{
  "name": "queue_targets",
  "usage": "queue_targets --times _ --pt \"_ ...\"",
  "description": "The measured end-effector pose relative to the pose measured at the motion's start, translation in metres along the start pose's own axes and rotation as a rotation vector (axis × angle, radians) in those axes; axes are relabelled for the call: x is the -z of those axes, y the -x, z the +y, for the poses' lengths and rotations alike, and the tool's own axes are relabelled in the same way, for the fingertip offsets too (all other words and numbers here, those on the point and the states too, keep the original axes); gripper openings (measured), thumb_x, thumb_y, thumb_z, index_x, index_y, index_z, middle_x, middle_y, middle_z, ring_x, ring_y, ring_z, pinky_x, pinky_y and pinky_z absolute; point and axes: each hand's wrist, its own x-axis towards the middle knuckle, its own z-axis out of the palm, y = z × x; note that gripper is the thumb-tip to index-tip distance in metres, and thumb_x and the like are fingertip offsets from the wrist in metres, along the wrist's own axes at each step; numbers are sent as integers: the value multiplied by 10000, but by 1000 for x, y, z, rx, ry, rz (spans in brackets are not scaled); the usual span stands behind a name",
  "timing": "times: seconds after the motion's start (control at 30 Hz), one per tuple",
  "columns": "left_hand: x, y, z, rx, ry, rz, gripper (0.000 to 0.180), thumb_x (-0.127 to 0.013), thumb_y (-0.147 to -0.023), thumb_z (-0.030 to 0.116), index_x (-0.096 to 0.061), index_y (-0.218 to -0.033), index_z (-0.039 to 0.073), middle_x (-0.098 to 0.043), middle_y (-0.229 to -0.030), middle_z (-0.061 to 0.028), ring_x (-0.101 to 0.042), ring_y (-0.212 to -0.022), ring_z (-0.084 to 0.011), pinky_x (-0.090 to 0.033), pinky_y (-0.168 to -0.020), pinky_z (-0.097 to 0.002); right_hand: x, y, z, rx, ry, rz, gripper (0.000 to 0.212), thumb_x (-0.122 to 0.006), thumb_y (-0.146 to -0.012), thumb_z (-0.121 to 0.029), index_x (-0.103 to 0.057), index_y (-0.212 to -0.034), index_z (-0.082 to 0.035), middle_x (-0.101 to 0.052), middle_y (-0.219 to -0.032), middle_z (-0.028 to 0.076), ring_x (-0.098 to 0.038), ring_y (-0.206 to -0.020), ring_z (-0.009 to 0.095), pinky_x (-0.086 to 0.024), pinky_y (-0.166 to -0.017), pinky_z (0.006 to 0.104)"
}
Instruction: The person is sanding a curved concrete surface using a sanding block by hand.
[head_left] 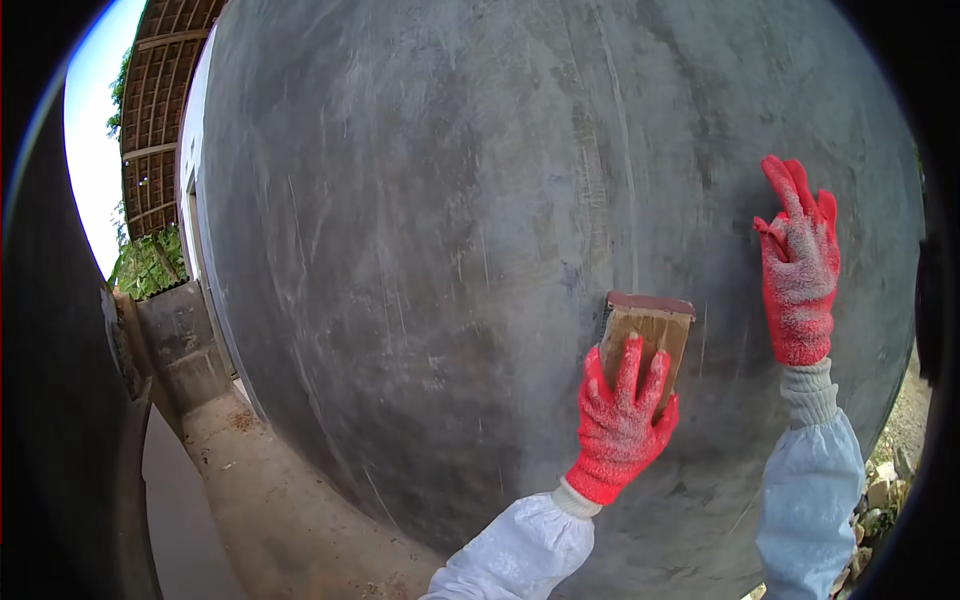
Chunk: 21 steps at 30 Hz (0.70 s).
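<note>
A wooden sanding block (652,332) with a reddish-brown strip, apparently sandpaper, along its top edge lies against the grey plastered wall (400,250). My left hand (622,425), in a red glove dusted with pale powder, grips the block from behind with its fingers laid along the wood. Higher up and to the right, my right hand (800,265) wears a matching dusty red glove. Its fingers are apart, some bent, and nothing is in it. It is up at the wall; whether it touches the surface I cannot tell. Pale sleeves cover both forearms.
The wall shows streaks, scratches and lighter patches. A concrete floor (290,510) runs along its foot at the left, beside a low block wall (180,345). A tiled roof underside (165,120) hangs at the upper left. Rubble and stones (880,495) lie at the lower right.
</note>
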Motion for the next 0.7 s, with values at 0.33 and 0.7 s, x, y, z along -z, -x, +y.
queue_targets --times 0.33,0.7 --pt "3 -200 -65 23 -58 321 672 -713 -835 290 -491 -1430 70 -371 -1527 -191 -426 -1255 -518 -442 -1023 -555 -19 13 -12 43 80 -98 464 -674 -786 68 -679 -1218 -101 -613 -1398 35 -538 -1312 259 -283 -1206 392" --pt "13 -89 -66 -81 -32 142 708 -753 -825 261 -466 -1450 93 -382 -1509 -210 -415 -1304 -513 -418 -1041 -592 -13 11 -9 36 50 -50 271 -684 -763 117 -681 -983 -42 -621 -1392 7 -498 -1371 235 -260 -1227 392"
